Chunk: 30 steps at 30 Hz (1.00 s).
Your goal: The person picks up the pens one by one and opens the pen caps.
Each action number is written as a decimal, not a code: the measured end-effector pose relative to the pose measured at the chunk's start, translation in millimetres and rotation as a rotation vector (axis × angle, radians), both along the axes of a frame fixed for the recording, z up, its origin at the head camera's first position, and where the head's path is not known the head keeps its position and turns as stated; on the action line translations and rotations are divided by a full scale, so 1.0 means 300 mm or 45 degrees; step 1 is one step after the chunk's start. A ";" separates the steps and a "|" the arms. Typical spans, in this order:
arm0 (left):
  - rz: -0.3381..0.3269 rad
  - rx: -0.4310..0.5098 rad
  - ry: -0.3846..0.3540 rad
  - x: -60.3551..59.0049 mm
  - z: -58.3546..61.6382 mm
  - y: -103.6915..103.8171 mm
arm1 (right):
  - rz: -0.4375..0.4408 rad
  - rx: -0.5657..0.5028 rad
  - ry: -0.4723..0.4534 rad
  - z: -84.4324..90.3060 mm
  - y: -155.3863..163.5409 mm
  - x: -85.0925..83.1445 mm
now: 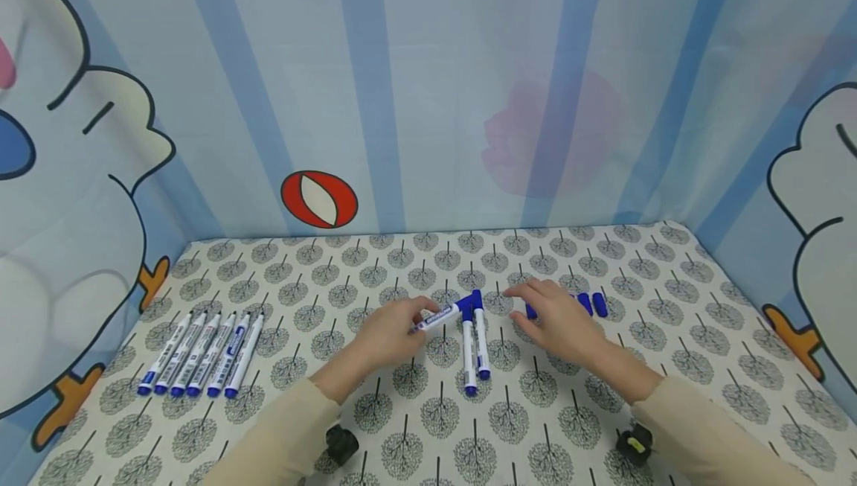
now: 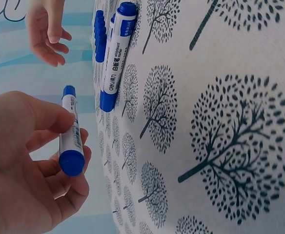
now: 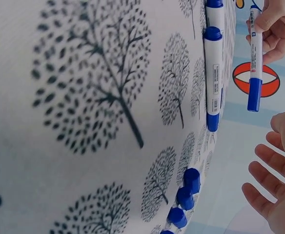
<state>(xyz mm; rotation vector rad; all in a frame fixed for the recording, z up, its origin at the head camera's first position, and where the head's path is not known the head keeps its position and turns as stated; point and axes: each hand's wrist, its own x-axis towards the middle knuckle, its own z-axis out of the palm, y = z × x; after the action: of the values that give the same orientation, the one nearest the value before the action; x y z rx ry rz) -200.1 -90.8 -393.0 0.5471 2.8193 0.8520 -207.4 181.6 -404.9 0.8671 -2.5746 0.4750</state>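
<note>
Head view: my left fingers (image 1: 419, 303) pinch a marker (image 1: 442, 316); my right fingers (image 1: 525, 292) spread near blue caps (image 1: 599, 305); two markers (image 1: 469, 352) lie between both.

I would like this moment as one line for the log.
left grip: holds capped marker | right grip: holds nothing, near loose blue caps | between grips: two capped markers | left side: six uncapped markers

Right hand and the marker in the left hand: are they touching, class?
Apart. The head view shows a strip of tablecloth between the right hand and the marker that the left hand pinches.
</note>
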 end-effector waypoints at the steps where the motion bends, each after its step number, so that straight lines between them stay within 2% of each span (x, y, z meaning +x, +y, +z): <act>1: -0.008 -0.008 0.011 0.001 0.002 -0.002 | 0.009 -0.010 -0.001 0.002 -0.004 0.000; 11: -0.058 -0.108 0.129 0.010 0.023 -0.017 | 0.055 -0.031 0.027 0.002 -0.038 -0.001; 19: -0.099 -0.132 0.209 0.024 0.036 -0.022 | 0.084 -0.013 -0.057 0.009 -0.068 0.008; 30: -0.157 -0.146 0.312 0.034 0.043 -0.023 | 0.098 0.020 -0.111 0.009 -0.096 0.018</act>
<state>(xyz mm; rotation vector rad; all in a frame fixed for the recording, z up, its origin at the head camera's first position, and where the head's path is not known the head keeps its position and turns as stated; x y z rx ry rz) -189.9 -97.8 -380.2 0.8504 2.9881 0.6353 -202.1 152.8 -402.3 0.9748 -2.6340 0.5260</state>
